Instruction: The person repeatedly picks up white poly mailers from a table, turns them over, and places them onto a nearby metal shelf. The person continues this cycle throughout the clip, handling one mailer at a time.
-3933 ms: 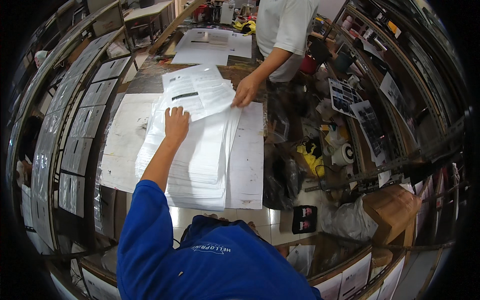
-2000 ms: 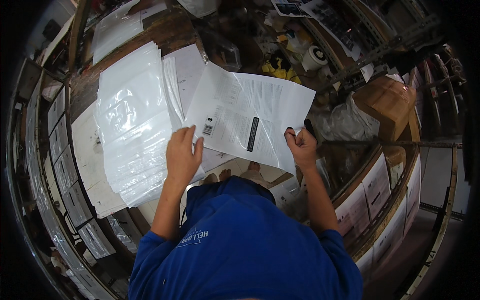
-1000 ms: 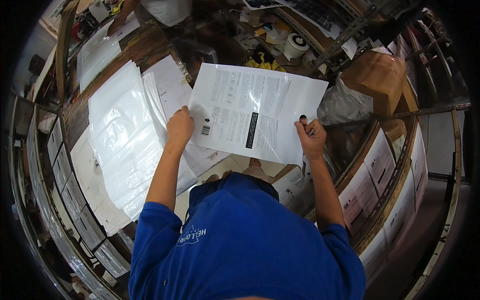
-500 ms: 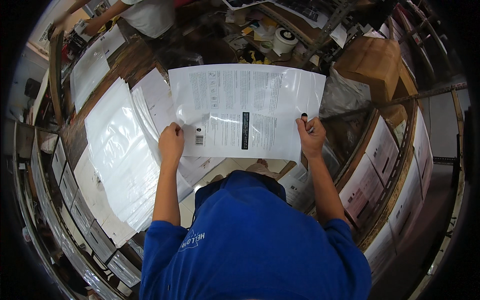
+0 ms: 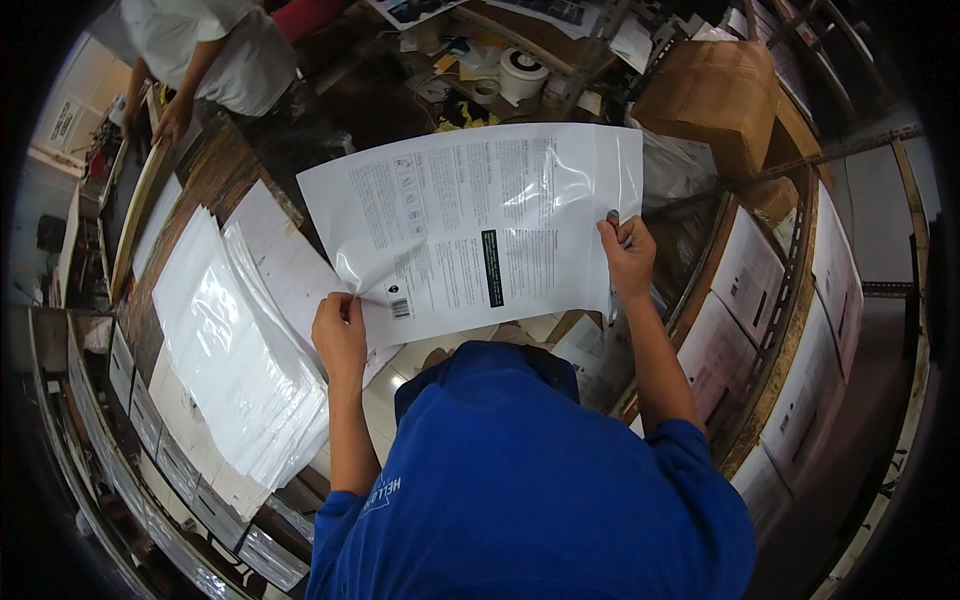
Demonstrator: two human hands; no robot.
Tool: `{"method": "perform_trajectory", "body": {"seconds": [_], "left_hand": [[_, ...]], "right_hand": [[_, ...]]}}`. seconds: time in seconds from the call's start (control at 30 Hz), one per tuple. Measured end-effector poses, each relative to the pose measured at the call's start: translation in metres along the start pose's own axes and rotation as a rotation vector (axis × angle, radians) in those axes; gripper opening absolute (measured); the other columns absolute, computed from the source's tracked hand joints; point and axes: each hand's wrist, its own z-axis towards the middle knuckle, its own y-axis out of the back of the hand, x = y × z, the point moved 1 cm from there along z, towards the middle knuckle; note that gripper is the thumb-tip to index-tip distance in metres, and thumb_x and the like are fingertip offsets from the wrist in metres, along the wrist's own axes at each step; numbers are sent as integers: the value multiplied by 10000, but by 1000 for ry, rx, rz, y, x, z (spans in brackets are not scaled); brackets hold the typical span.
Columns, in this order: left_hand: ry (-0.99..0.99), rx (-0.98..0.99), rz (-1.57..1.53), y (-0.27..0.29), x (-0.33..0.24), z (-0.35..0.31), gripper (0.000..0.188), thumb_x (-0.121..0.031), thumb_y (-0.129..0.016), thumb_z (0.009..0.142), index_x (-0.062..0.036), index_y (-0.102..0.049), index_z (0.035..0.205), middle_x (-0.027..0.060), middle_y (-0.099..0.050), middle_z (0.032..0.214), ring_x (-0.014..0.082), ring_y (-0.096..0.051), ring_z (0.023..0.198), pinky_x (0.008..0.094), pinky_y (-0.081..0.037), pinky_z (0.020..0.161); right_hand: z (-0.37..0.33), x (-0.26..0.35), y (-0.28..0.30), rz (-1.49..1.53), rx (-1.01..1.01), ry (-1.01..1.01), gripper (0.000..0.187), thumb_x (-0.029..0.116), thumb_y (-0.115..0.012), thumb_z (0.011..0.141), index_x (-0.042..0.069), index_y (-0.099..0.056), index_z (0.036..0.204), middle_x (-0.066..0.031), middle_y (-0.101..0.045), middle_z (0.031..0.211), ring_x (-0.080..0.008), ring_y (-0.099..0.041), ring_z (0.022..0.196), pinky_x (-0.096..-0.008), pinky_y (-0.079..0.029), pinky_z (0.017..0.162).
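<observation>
A large glossy white printed sheet (image 5: 460,225), with columns of black text and a dark bar, hangs stretched between my two hands. My left hand (image 5: 340,322) pinches its lower left edge, where the sheet puckers. On the right edge, my right hand (image 5: 630,255) is closed, thumb on top; a dark spot shows at the thumb tip. Left of my left arm lies a stack of shiny white plastic sheets (image 5: 225,340), fanned slightly at its edge. It rests on a pale board (image 5: 190,440). Behind the held sheet, part of the table is hidden.
Racks with printed sheets (image 5: 720,340) curve along my right, and another rack (image 5: 150,420) runs on the left. A cardboard box (image 5: 710,100) stands back right, near a white tub (image 5: 522,75). At back left another person (image 5: 215,55) grips a wooden frame (image 5: 145,215).
The held sheet has shifted slightly left and tilted, its left side lower. My left hand has come down a little. The other person has moved nearer, and a wooden frame now covers the sheets there.
</observation>
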Motion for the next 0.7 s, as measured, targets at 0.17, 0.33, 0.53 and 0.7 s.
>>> {"method": "perform_trajectory", "body": {"seconds": [0.17,0.33,0.53,0.7], "left_hand": [[-25,17,-44,-20,-23,-6,65,-50,-640,828,12,-627,844,123,-622,769,232,-612,661,349,-479,626],[-36,69,-17,-39,-42,-9,81,-68,-645,838,8,-631,865,108,-636,748,174,-594,663,301,-477,638],[-120,74,-59,-63,-56,-6,78,-68,-657,834,1,-622,840,86,-606,699,159,-562,605,291,-461,594],[-122,150,-57,-72,-71,0,64,-53,-648,835,5,-623,844,105,-610,733,194,-600,629,312,-478,604]], "right_hand": [[12,-12,26,32,-73,-22,362,9,-686,820,60,-371,648,26,-407,632,-66,-399,649,-231,-425,665],[18,-23,48,80,-142,-57,350,7,-682,821,72,-377,662,38,-434,665,-54,-406,669,-225,-412,664],[21,-37,72,65,-202,-76,326,32,-676,824,76,-389,674,46,-443,673,-49,-401,660,-212,-379,610],[21,-45,91,24,-228,-101,323,41,-675,825,79,-390,676,57,-427,661,-46,-380,637,-219,-354,570]]}}
